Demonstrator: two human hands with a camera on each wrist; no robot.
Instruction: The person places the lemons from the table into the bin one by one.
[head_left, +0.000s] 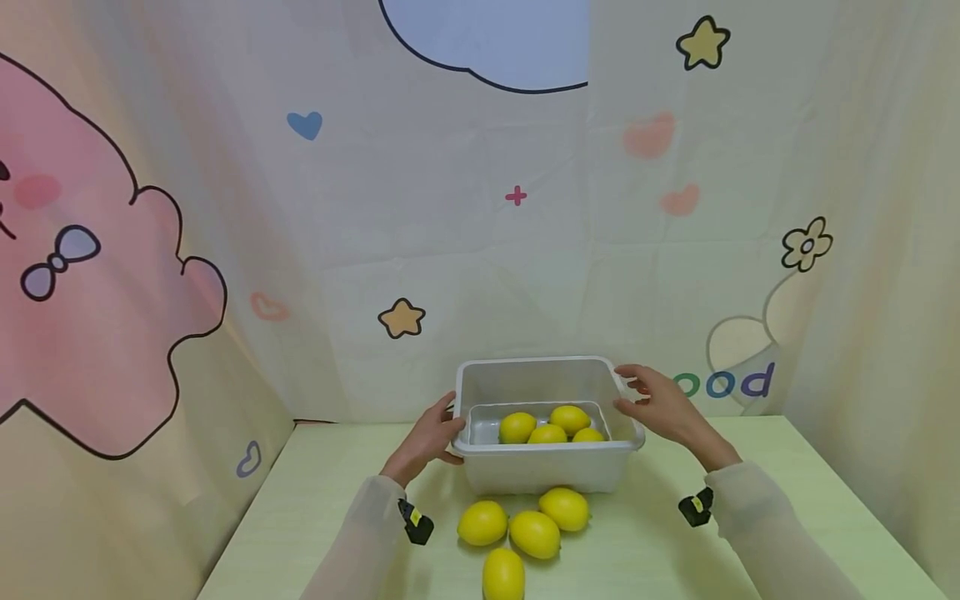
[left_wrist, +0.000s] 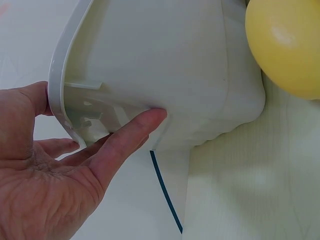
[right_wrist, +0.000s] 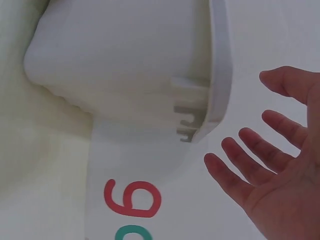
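A white plastic bin (head_left: 546, 472) sits toward the back of the table, with several yellow lemons (head_left: 517, 427) inside it. My left hand (head_left: 427, 437) grips the bin's left rim. In the left wrist view, the thumb hooks over the rim (left_wrist: 57, 75) while the fingers reach underneath to the outer wall. Beside the right rim, my right hand (head_left: 666, 407) is spread with nothing in it. The right wrist view has its fingertips (right_wrist: 212, 162) apart from the bin's edge (right_wrist: 221, 75). Several more lemons (head_left: 535, 534) lie in front of the bin.
Behind the bin hangs a pale printed curtain (head_left: 465, 250) with stars, hearts and letters, meeting the table's back edge. The light table (head_left: 300, 508) extends to both sides. A black wrist device (head_left: 415, 522) is worn on each sleeve.
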